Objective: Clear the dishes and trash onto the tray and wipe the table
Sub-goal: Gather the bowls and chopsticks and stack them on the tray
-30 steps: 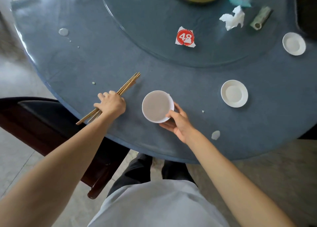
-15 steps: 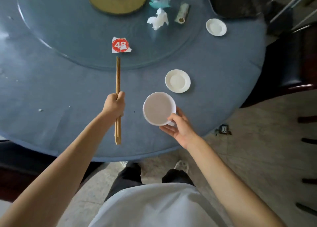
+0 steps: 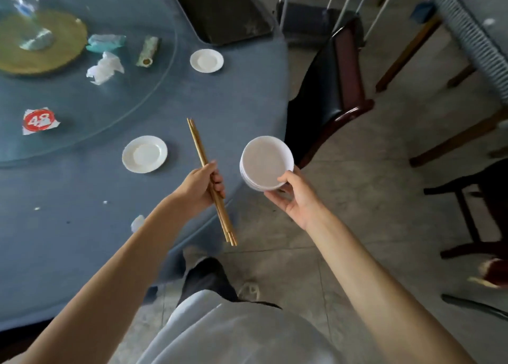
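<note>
My left hand (image 3: pixel 202 186) grips a bundle of wooden chopsticks (image 3: pixel 204 168) above the round blue table's (image 3: pixel 68 240) right edge. My right hand (image 3: pixel 295 194) holds a white bowl (image 3: pixel 265 161) from below, just off the table's edge over the floor. Two small white saucers lie on the table, one near the hands (image 3: pixel 145 154) and one farther back (image 3: pixel 206 60). A dark tray (image 3: pixel 222 11) sits at the table's far edge. Trash rests on the glass turntable (image 3: pixel 110 110): a crumpled white napkin (image 3: pixel 104 68), a teal wrapper (image 3: pixel 105 42), a greenish roll (image 3: pixel 148 50) and a red "48" tag (image 3: pixel 39 121).
A dark wooden chair (image 3: pixel 338 88) stands beside the table, right of the bowl. More chair legs (image 3: pixel 467 212) and another table (image 3: pixel 478 33) fill the right side. Small white scraps (image 3: pixel 137 223) dot the tablecloth. My legs and shoes show on the tiled floor (image 3: pixel 275 253).
Both hands lifted the chopsticks and the bowl off the table. I moved right along the table's edge; the dark tray and chair came into view.
</note>
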